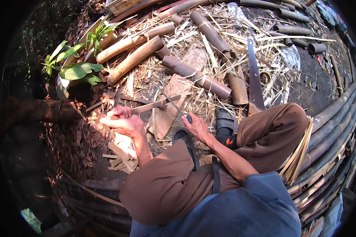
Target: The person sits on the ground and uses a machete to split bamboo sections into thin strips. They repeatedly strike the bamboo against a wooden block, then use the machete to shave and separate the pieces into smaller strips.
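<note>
Bamboo strip [152, 106], thin and flat, lies nearly level across the middle of the head view, its near end gripped in the left hand [122, 120] so the free length sticks out to the right over a flat wooden chopping block [168, 106] on the ground. That hand is curled tightly round the strip, knuckles up, the forearm reaching forward from the bent left knee. The right hand [195, 126] is wrapped round the dark handle of a long knife [171, 102], whose narrow blade slants up and left to cross the strip, seemingly so the edge can bite into it. Cut bamboo slats [120, 152] are heaped just below the left hand. A saw [254, 75] rests on split bamboo culms [209, 55] beyond. Finished strips [298, 154] lean against the right thigh.
</note>
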A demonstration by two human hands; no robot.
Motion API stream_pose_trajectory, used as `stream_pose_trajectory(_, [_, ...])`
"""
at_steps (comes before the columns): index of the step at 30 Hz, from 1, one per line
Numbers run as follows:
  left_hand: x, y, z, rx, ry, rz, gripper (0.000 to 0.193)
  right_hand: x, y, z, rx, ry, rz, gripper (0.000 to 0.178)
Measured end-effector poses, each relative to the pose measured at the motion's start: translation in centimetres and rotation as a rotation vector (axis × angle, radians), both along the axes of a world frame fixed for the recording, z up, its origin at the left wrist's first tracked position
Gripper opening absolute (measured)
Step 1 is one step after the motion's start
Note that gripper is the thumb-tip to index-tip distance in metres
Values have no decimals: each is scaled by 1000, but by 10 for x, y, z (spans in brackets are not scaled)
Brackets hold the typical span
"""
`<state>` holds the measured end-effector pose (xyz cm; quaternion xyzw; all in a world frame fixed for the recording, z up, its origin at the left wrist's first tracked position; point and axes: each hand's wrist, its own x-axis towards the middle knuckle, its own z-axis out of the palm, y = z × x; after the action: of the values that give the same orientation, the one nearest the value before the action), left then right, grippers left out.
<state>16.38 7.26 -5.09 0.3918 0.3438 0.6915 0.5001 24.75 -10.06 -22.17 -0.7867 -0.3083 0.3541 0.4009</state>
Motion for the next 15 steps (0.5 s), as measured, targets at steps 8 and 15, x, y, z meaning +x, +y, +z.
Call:
stream_pose_trajectory(8, [-4,7,-6,-3,-88,-6,54,21,-9,-44,-45,3,-73,46])
stream_pose_trajectory(15, [-10,3,-23,113,44,72,44,-15,7,26,78,-9,104,43])
